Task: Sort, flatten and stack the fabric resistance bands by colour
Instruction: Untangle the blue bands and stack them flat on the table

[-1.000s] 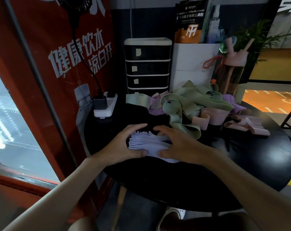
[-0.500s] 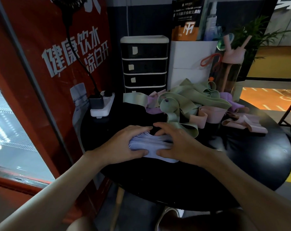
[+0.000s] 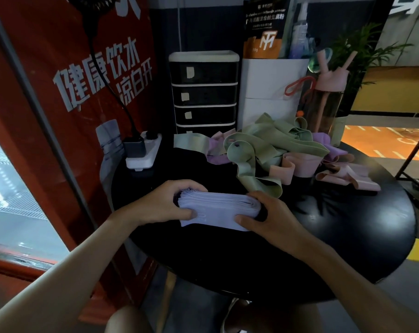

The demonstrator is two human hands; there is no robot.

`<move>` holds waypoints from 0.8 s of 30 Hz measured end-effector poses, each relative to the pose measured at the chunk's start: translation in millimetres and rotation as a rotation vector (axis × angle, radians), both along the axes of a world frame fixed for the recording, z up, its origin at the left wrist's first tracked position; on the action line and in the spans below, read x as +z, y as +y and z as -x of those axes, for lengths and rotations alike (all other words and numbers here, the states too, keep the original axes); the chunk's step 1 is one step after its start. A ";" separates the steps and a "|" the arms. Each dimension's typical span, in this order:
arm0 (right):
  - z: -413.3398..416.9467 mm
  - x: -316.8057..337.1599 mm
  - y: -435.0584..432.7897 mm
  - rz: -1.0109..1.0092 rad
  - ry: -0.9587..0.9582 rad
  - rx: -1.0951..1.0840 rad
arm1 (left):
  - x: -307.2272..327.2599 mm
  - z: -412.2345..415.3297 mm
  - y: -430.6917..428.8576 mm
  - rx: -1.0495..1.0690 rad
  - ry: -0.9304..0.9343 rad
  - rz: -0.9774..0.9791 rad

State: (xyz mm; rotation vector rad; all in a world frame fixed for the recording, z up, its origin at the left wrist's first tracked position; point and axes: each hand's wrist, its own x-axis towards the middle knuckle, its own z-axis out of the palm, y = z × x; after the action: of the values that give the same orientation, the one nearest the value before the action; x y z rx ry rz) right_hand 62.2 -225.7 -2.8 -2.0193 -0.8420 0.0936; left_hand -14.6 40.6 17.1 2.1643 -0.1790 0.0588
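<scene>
L hand (image 3: 163,204) & R hand (image 3: 267,215) grip opposite ends of lilac band stack (image 3: 218,209), fingers curled round it, thumbs on top, near edge of black table (image 3: 348,236).

Lilac stack (image 3: 218,207): layer count too fine to tell. Its 9 o'clock end is covered by left hand (image 3: 165,203), its 3 o'clock end by right hand (image 3: 271,215); most fingertips out of sight past far edge.
Fan (image 3: 93,3), frame's 11 o'clock: cut by top edge.
Drawer unit (image 3: 203,92), table's 12 o'clock: lowest drawer half hidden behind green bands (image 3: 275,143).
Purple bands (image 3: 215,150): apparently mostly buried under green ones.
Pouch (image 3: 263,27): small print unreadable.
Spray bottle (image 3: 299,32): blurred.
Forearms run off bottom edge.
</scene>
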 end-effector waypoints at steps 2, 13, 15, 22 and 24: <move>-2.2 0.0 1.3 -0.006 0.029 0.003 | -1.1 1.1 5.7 0.028 0.042 0.112; 1.5 8.2 61.8 -0.074 0.377 0.024 | 20.3 -7.1 28.4 0.435 -0.020 0.653; 5.2 9.4 84.1 -0.059 0.440 0.029 | 25.7 -6.4 39.2 0.515 -0.017 0.585; 16.0 10.7 152.3 -0.057 0.559 0.075 | 37.8 -9.0 91.0 0.729 -0.074 0.351; 19.5 4.0 164.9 0.049 0.405 0.071 | 36.2 -11.0 101.4 0.694 -0.044 0.333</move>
State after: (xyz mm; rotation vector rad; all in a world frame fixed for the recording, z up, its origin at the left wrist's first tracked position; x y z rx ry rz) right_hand 42.7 -60.7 1.2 -1.9231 -0.6551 0.5485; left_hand -3.5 142.0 53.3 1.7998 0.5288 0.4954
